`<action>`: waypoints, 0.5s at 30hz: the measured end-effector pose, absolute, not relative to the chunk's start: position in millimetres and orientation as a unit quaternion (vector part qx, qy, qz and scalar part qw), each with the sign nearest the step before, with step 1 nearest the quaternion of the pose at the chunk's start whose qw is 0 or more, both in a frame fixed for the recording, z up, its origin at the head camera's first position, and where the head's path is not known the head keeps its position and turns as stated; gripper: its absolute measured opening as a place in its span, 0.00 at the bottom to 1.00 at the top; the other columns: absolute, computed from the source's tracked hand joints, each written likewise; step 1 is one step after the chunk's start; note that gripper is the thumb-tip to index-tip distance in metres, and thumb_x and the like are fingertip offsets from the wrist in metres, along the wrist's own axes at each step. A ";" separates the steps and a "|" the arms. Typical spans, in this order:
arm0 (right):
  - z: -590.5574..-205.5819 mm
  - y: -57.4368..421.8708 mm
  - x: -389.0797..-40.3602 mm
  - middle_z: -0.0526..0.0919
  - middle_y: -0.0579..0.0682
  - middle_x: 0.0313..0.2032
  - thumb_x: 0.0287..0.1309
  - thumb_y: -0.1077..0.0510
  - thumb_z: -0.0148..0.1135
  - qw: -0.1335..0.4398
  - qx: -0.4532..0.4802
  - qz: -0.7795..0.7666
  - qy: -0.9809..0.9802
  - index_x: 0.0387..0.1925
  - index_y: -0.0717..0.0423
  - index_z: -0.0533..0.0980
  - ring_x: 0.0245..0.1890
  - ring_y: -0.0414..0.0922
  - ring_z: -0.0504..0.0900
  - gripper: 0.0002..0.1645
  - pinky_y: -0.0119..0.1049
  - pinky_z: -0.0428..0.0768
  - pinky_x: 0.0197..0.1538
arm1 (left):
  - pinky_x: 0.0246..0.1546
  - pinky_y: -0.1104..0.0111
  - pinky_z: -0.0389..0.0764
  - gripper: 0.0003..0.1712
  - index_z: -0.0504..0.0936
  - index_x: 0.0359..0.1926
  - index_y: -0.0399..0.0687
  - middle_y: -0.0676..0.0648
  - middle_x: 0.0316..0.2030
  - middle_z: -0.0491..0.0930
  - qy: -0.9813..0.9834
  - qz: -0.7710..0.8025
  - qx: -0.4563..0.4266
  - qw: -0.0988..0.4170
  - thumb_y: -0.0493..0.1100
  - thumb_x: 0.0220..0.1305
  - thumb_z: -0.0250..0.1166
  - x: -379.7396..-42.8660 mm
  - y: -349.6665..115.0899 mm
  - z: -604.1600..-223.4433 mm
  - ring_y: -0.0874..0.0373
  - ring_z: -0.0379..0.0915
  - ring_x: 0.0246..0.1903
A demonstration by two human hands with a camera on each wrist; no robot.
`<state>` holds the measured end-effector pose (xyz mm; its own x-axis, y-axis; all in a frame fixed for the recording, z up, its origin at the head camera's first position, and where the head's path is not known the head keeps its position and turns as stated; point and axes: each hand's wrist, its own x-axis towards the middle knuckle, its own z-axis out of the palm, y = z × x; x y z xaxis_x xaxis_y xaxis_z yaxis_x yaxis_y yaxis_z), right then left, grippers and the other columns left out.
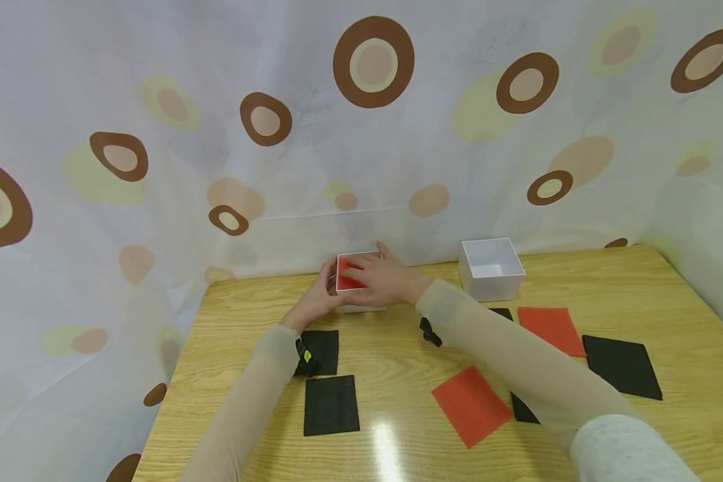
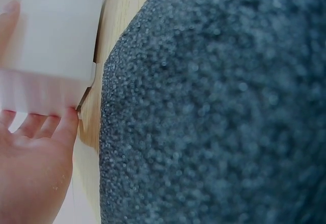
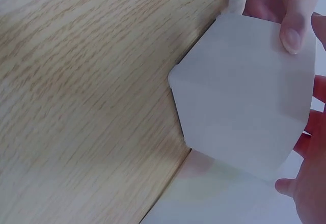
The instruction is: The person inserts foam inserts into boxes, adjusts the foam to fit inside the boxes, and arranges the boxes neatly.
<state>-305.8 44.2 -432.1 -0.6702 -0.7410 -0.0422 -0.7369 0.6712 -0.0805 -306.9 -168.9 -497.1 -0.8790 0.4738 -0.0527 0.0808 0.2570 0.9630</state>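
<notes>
A small white box (image 1: 364, 308) stands at the back of the wooden table against the patterned curtain, with a red cloth (image 1: 347, 282) inside it. My left hand (image 1: 314, 301) holds the box at its left side, the thumb on the front wall (image 3: 244, 102) and the fingers along the side wall (image 2: 41, 92). Over the open top lies my right hand (image 1: 390, 278), its extended fingers spread on the red cloth and partly covering it. One of its fingers reaches past the far right corner of the box.
A second white box (image 1: 491, 284) stands open to the right. Red squares (image 1: 551, 329) (image 1: 472, 406) and black squares (image 1: 623, 366) lie at the right, some partly under the right sleeve. Two more black squares (image 1: 331, 405) (image 1: 325, 351) lie near the left arm. Dark grainy material (image 2: 214, 102) fills much of the left wrist view.
</notes>
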 end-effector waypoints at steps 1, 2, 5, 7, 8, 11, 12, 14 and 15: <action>-432.8 43.4 -305.7 0.64 0.53 0.78 0.74 0.28 0.49 0.037 -0.402 -0.031 0.914 0.77 0.50 0.67 0.77 0.55 0.62 0.43 0.69 0.45 0.77 | 0.78 0.52 0.56 0.56 0.37 0.84 0.48 0.40 0.82 0.44 0.775 0.582 0.179 0.169 0.36 0.71 0.68 -306.5 -168.7 -497.2 0.42 0.43 0.81; -433.1 42.6 -305.6 0.64 0.53 0.78 0.74 0.28 0.49 0.040 -0.400 -0.032 0.915 0.77 0.50 0.67 0.77 0.54 0.61 0.43 0.69 0.45 0.77 | 0.78 0.52 0.56 0.56 0.37 0.84 0.48 0.40 0.82 0.44 0.776 0.581 0.180 0.168 0.35 0.71 0.68 -306.3 -168.5 -497.2 0.42 0.42 0.81; -433.2 41.3 -305.2 0.63 0.53 0.78 0.74 0.28 0.48 0.052 -0.396 -0.029 0.916 0.77 0.51 0.66 0.78 0.54 0.60 0.44 0.68 0.44 0.77 | 0.78 0.51 0.56 0.56 0.37 0.84 0.48 0.40 0.82 0.44 0.773 0.584 0.181 0.170 0.35 0.71 0.67 -305.6 -167.4 -496.6 0.43 0.41 0.81; -433.2 41.6 -305.3 0.63 0.53 0.78 0.74 0.28 0.47 0.058 -0.396 -0.025 0.916 0.78 0.51 0.65 0.78 0.54 0.59 0.44 0.69 0.44 0.77 | 0.78 0.52 0.56 0.57 0.37 0.84 0.50 0.41 0.82 0.44 0.773 0.585 0.176 0.172 0.35 0.70 0.68 -305.3 -167.1 -496.5 0.44 0.42 0.81; -433.0 42.0 -305.5 0.63 0.52 0.78 0.74 0.28 0.47 0.063 -0.396 -0.025 0.916 0.78 0.51 0.65 0.79 0.54 0.59 0.44 0.69 0.43 0.77 | 0.78 0.52 0.56 0.57 0.37 0.84 0.50 0.42 0.82 0.43 0.773 0.585 0.173 0.173 0.35 0.71 0.68 -305.3 -167.0 -496.6 0.44 0.42 0.81; -432.9 44.2 -306.2 0.65 0.52 0.77 0.75 0.28 0.46 0.069 -0.400 -0.027 0.914 0.78 0.49 0.66 0.78 0.55 0.61 0.43 0.70 0.42 0.77 | 0.77 0.52 0.57 0.58 0.36 0.84 0.51 0.42 0.83 0.42 0.773 0.585 0.169 0.176 0.36 0.71 0.68 -305.5 -167.2 -497.4 0.44 0.44 0.81; -432.9 45.1 -306.4 0.65 0.52 0.77 0.75 0.28 0.47 0.070 -0.402 -0.030 0.913 0.78 0.48 0.66 0.78 0.55 0.61 0.43 0.70 0.42 0.77 | 0.77 0.52 0.57 0.58 0.36 0.84 0.51 0.42 0.83 0.43 0.773 0.586 0.168 0.175 0.35 0.71 0.68 -305.6 -167.2 -497.8 0.44 0.44 0.81; -432.4 47.0 -306.5 0.64 0.51 0.78 0.74 0.28 0.47 0.071 -0.406 -0.037 0.910 0.77 0.48 0.67 0.77 0.55 0.62 0.42 0.70 0.41 0.77 | 0.77 0.52 0.58 0.57 0.37 0.84 0.51 0.42 0.82 0.44 0.772 0.588 0.169 0.173 0.35 0.70 0.68 -305.9 -167.4 -498.6 0.44 0.46 0.80; -432.5 47.9 -306.7 0.64 0.51 0.78 0.74 0.29 0.48 0.070 -0.409 -0.040 0.909 0.77 0.48 0.67 0.77 0.55 0.63 0.42 0.70 0.41 0.77 | 0.77 0.52 0.59 0.57 0.37 0.84 0.51 0.41 0.82 0.45 0.771 0.589 0.171 0.172 0.34 0.70 0.68 -306.0 -167.3 -498.7 0.44 0.46 0.80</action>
<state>-306.7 47.9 -432.5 -0.6565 -0.7484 -0.0942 -0.7374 0.6631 -0.1289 -306.0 -167.3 -498.7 -0.8825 0.4659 -0.0645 0.0600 0.2474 0.9671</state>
